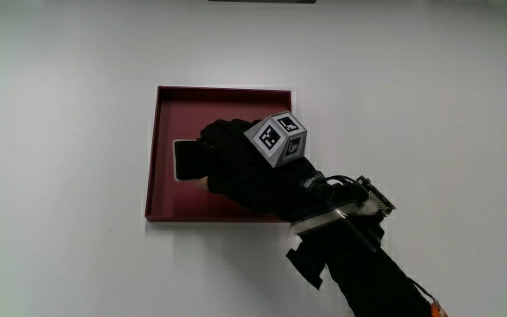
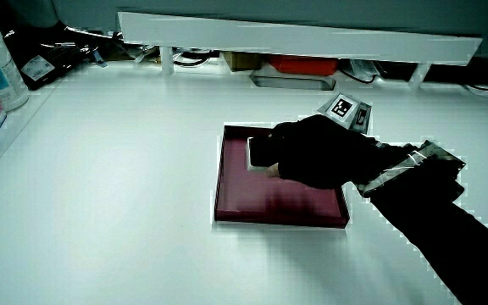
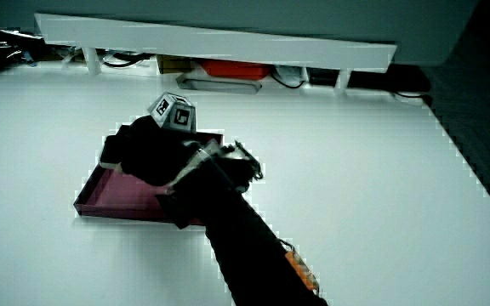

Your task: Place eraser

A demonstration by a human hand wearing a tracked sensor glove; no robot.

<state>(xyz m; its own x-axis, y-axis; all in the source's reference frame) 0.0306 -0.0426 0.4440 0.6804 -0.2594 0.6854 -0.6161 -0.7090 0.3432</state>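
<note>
- Hand is gripping the eraser, fingers clamped on it, inside the tray
- Eraser is sitting at the tray's 9 o'clock; only letting go seems left

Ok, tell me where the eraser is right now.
The eraser is inside the dark red tray, at the fingertips of the hand, which reaches over the tray. In a side view it shows just past the fingers.

The tray is dark red, with a floor of a softer, pinkish red. The eraser in it is black. The glove on the hand is black too. The cube is grey with black-and-white square patterns. The table is white.
</note>
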